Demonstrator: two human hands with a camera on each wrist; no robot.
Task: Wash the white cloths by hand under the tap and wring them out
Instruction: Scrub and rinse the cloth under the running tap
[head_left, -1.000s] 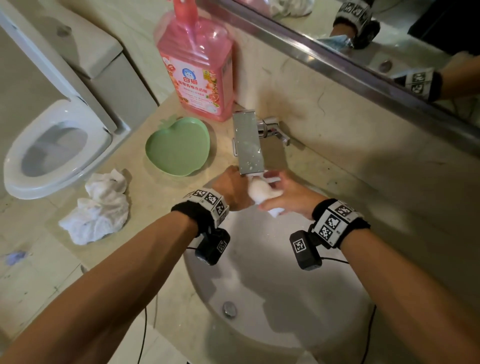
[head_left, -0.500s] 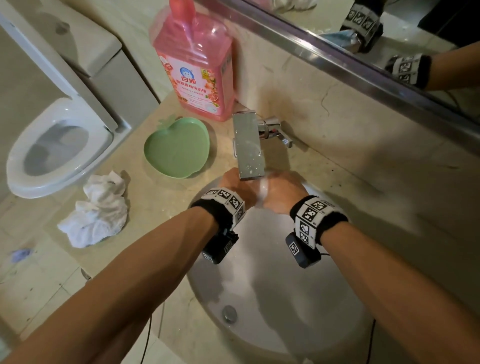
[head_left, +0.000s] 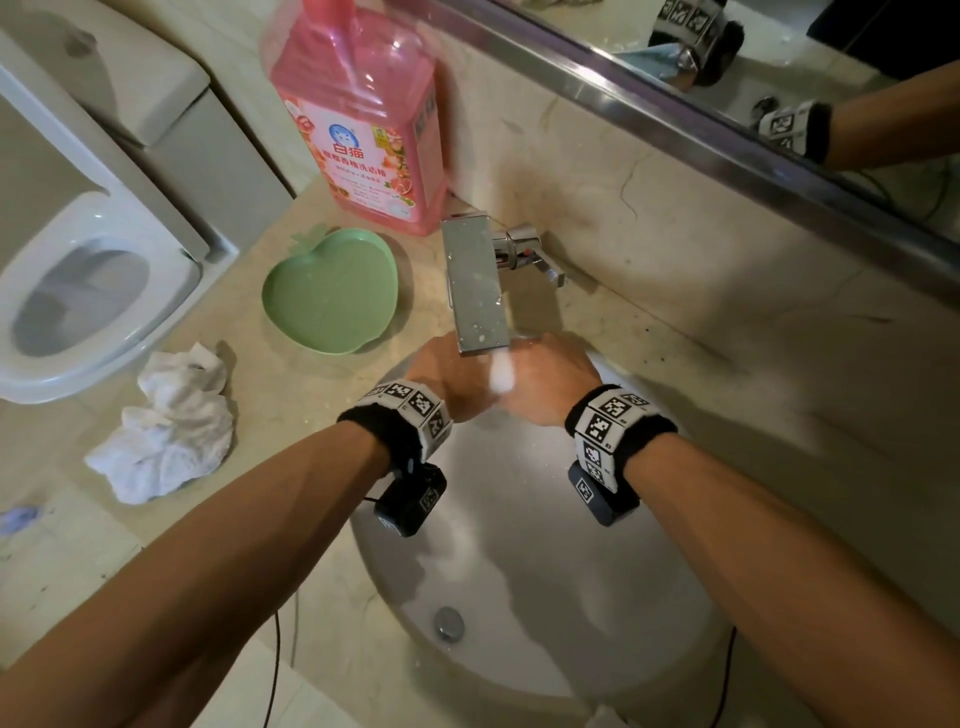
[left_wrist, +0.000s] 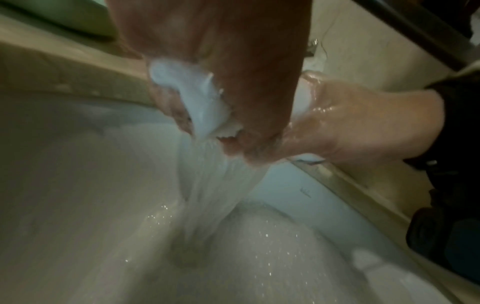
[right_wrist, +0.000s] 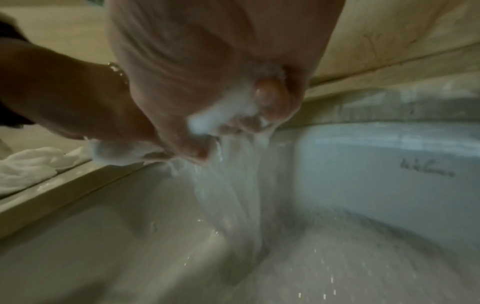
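Observation:
Both hands meet under the chrome tap (head_left: 474, 291) at the back of the white basin (head_left: 597, 597). My left hand (head_left: 447, 376) and right hand (head_left: 550, 379) squeeze one wet white cloth (head_left: 501, 373) between them. In the left wrist view the cloth (left_wrist: 200, 102) bulges out of the left fist, and water streams off it into the basin. The right wrist view shows the right fingers (right_wrist: 267, 96) curled round the soaked cloth (right_wrist: 223, 115), water pouring down. A second crumpled white cloth (head_left: 169, 431) lies on the counter to the left of the basin.
A pink detergent bottle (head_left: 363, 114) stands against the wall behind a green apple-shaped dish (head_left: 330, 291). A toilet (head_left: 78, 291) sits left of the counter. The mirror frame (head_left: 727, 150) runs along the wall above. The drain (head_left: 449, 623) is at the basin's near side.
The two hands have closed together under the spout. The cloth, plainly visible between them a second ago, is now mostly hidden inside the fists.

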